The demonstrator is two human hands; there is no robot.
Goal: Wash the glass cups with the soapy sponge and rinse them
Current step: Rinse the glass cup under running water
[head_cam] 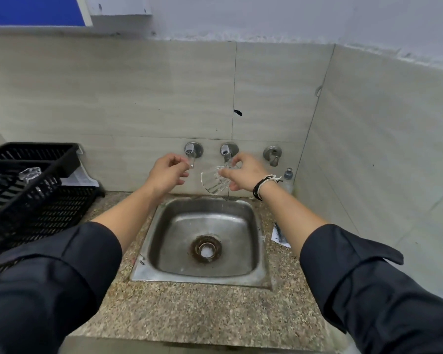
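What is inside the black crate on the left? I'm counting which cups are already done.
In the black crate, clear glass cups show at its top left. The crate's mesh walls and the frame edge hide the rest, so no full count is possible.

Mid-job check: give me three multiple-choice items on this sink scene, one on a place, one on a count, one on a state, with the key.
1. Where is the clear ribbed glass cup?
A. In the black plastic crate
B. Under the middle wall tap, above the steel sink
C. On the speckled stone counter

2. How many metal wall fittings sit above the sink?
A. One
B. Two
C. Three

3. What is the left hand doing?
A. Pinching the lever of the left wall tap
B. Holding a sponge
C. Resting flat on the counter

Key: 1 B, the right hand holds the cup tilted below the middle wall tap, over the steel sink. 2 C, three fittings stand in a row on the tiles. 3 A, its fingertips close on the lever of the left wall tap.
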